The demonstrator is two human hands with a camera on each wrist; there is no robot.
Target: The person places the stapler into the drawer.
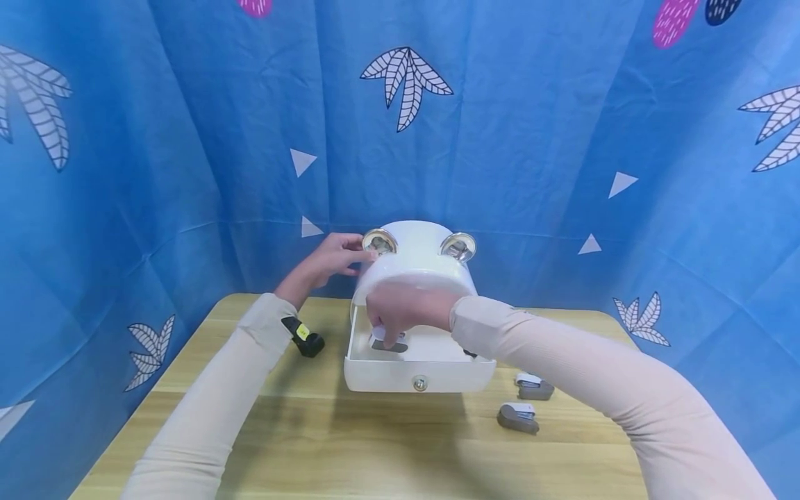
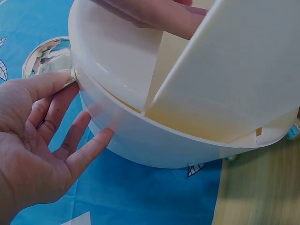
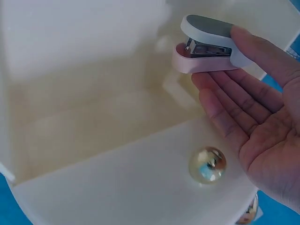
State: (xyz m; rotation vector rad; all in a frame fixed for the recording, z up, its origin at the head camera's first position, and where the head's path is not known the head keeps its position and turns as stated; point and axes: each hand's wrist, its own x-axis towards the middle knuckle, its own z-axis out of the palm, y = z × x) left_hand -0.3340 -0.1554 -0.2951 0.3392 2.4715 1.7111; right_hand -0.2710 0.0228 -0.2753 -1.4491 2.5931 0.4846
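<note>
A white box (image 1: 415,243) with two shiny gold ears stands on the table, its drawer (image 1: 381,376) pulled out toward me. My left hand (image 1: 337,257) pinches the rim of the left ear (image 2: 49,58) between thumb and forefinger; its other fingers are spread beside the box wall. Over the drawer, my right hand (image 1: 400,309) grips a small stapler (image 3: 208,44), white and pale pink with a grey top. Its thumb lies on top and its fingers are underneath. The stapler appears above the drawer floor in the right wrist view.
Two grey-and-white staplers, one (image 1: 534,386) behind the other (image 1: 519,417), lie right of the drawer. A black object (image 1: 304,338) with a yellow label lies left of the box. A small dark thing (image 1: 470,353) shows at the drawer's right, partly hidden. Blue curtain (image 1: 531,173) surrounds the table.
</note>
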